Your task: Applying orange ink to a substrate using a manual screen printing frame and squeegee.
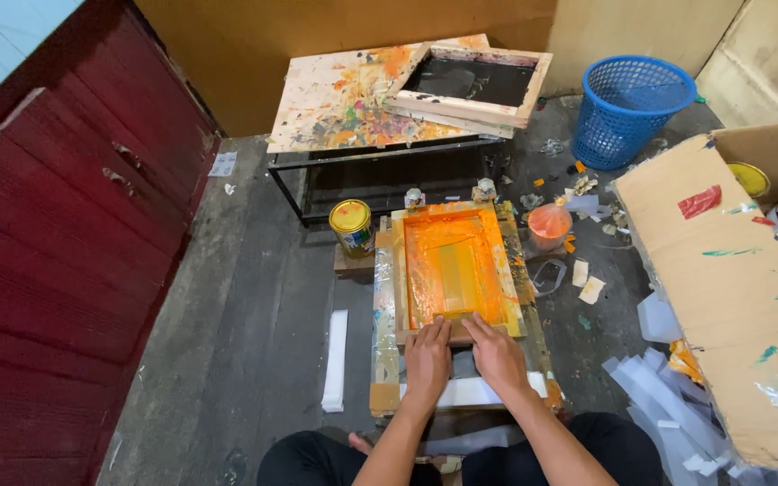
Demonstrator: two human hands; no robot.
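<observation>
The wooden screen-printing frame (454,270) lies flat on a paint-stained printing board (385,310) set on the dark floor (254,342), directly ahead of the seated person's knees. Its long axis runs away from the person toward the far wall, with one short end nearest the body and the other pointing to a black metal stand (380,175). The mesh inside is coated in orange ink. Both hands press on the near short end of the frame: the left hand (427,360) lies flat, palm down, fingers extended and close together, fingertips on the near rail; the right hand (494,353) lies beside it in the same posture, angled slightly inward, thumb close to the left hand. Neither hand closes around anything; whether a squeegee sits under the fingertips cannot be told. A white strip (474,391) lies across the board just beneath the wrists. Another white strip (336,358) lies on the floor to the left of the board. A yellow-lidded paint can (352,226) stands at the board's far left corner, and an orange-filled plastic cup (549,226) stands at its far right. On the stand rests a paint-spattered board (344,103) with a second wooden frame (472,83) holding dark mesh. A blue plastic basket (629,108) stands further right, and a large cardboard sheet (731,288) lies at the right edge above scattered white strips (664,396)
</observation>
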